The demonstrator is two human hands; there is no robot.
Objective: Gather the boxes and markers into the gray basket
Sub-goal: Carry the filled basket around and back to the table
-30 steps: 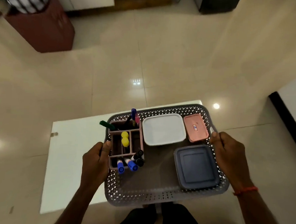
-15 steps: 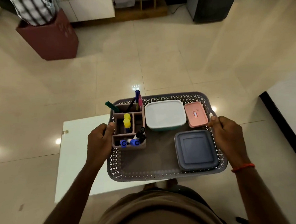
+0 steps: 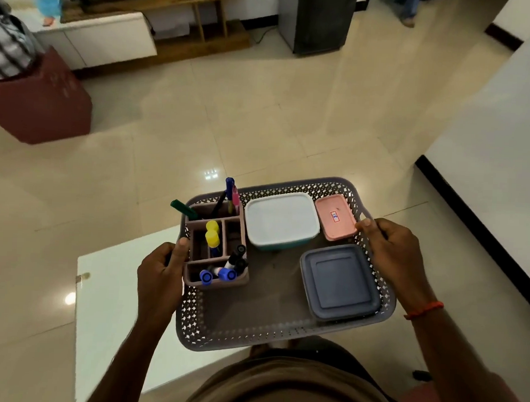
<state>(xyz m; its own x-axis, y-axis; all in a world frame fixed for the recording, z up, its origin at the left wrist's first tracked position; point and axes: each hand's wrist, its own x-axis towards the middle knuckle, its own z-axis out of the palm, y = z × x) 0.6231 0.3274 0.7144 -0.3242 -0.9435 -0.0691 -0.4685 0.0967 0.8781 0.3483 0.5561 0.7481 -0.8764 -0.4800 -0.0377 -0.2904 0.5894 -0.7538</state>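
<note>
Loaded gray basket [image 3: 265, 337] lies crosswise between left hand [image 3: 158, 275] and right hand [image 3: 393, 256], both hands clenched on its end rims, partly over the desk [image 3: 113, 309].

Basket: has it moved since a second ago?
Yes, upward. The basket now has its far rim well past the far edge of the table; a second ago the two roughly lined up.
</note>
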